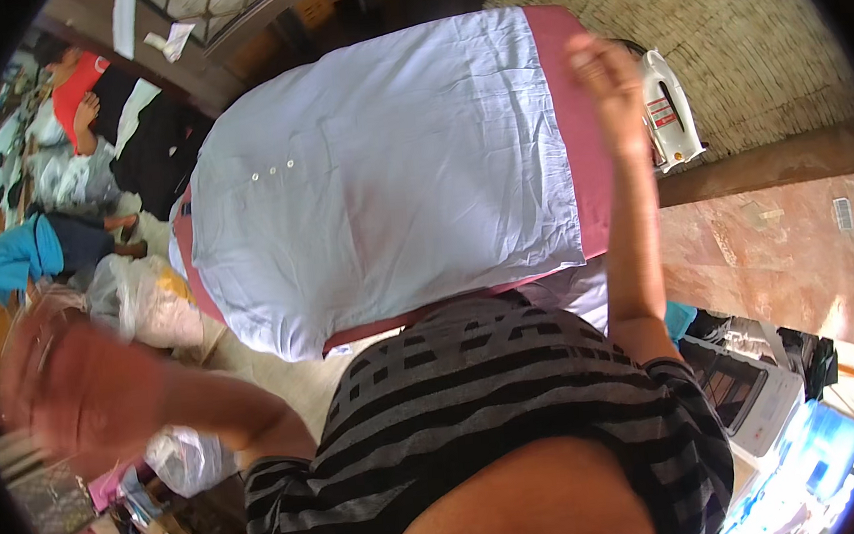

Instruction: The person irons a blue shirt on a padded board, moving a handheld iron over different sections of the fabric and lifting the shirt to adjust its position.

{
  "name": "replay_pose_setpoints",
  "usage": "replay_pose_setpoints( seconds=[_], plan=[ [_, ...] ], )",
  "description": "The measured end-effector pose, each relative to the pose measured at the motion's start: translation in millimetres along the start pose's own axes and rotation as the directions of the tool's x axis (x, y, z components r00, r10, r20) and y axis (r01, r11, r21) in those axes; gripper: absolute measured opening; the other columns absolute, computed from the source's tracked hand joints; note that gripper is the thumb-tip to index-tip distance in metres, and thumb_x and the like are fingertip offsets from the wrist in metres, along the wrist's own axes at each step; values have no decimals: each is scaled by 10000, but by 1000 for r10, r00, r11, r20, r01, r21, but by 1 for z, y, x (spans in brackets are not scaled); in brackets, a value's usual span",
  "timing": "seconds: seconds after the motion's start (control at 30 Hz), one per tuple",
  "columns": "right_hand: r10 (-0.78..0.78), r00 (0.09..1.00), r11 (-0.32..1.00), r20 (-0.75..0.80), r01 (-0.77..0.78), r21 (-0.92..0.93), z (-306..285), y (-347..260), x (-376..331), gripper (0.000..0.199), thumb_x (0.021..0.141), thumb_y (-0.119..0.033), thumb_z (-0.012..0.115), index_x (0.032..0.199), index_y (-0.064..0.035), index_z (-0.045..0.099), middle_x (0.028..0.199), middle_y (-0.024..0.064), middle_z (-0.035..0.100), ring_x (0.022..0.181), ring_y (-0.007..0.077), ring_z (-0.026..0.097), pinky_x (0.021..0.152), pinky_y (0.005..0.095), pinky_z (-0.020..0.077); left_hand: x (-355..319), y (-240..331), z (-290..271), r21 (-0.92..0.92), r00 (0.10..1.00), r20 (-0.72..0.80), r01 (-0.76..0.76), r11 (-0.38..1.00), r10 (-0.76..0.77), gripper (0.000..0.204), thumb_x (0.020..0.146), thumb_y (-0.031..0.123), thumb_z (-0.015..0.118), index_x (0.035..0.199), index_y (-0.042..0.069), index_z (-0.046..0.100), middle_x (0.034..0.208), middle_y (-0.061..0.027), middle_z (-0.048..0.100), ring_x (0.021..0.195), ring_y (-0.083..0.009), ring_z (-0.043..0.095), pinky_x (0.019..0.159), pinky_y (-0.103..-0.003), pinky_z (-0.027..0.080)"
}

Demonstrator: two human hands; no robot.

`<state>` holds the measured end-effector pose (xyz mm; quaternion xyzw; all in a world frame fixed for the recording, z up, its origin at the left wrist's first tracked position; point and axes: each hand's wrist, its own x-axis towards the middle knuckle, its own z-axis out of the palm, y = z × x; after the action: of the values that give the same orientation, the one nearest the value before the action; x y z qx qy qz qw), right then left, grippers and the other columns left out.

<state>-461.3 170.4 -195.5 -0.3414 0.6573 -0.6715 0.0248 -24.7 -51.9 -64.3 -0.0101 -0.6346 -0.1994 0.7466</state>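
Note:
A pale blue garment [420, 177] with small white buttons lies spread over a maroon-covered ironing board [593, 209]. Creases run along its right side. My right hand [611, 82] is raised over the board's right end, fingers stretched out and nothing visible in them. Just to its right stands a white iron [673, 112], partly hidden behind that hand and wrist. My left hand [65, 381] is out at the far left, away from the garment. Motion smears it, so its fingers and anything in them cannot be made out.
Two people sit at the left, one in a red shirt [77, 89], one in a blue shirt [20, 254]. Plastic bags [154, 299] lie near them. A woven mat [771, 49] and a wooden panel [768, 260] border the right. A white appliance [759, 401] stands lower right.

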Motion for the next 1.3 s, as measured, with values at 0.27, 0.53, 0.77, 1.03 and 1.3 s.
replay_pose_setpoints(
  seconds=[0.27,0.53,0.77,1.03,1.3],
  plan=[
    [-32,993,808,-113,-41,-588,-15,141,-10,157,879,-185,680,958,-51,703,876,129,680,765,261,664,698,353,540,-239,-139,126,517,497,639,290,806,-588,321,964,260,561,1217,68,608,1292,-156,578,1237,-334,501,1041,-455,357],
    [-45,992,549,-121,-77,-832,7,171,16,195,882,-268,673,975,-96,672,937,114,662,862,308,651,761,428,523,-278,-144,120,796,420,576,-92,599,-701,631,912,524,563,1441,191,474,1565,-137,323,1438,-388,270,1122,-594,185],
    [50,999,364,-17,-34,-931,-23,191,19,252,955,-265,566,1079,-56,634,1046,157,664,982,347,647,812,439,522,-275,-138,130,799,410,565,-53,600,-716,638,900,500,583,1445,190,465,1569,-145,314,1447,-394,257,1136,-578,193],
    [-118,988,409,101,141,-902,-22,194,24,229,944,-270,591,1004,-51,622,987,148,657,929,355,636,781,461,494,-268,-121,68,833,585,335,183,523,-738,537,950,304,530,1432,83,443,1540,-153,350,1435,-363,291,1141,-545,205],
    [-80,994,412,75,101,-906,-28,197,26,266,964,-301,569,1013,-44,613,1022,147,664,954,350,635,785,456,494,-268,-145,-117,997,619,29,-74,-21,-785,502,1001,334,439,1445,98,433,1552,-74,358,1435,-289,308,1123,-522,221]
  ],
)
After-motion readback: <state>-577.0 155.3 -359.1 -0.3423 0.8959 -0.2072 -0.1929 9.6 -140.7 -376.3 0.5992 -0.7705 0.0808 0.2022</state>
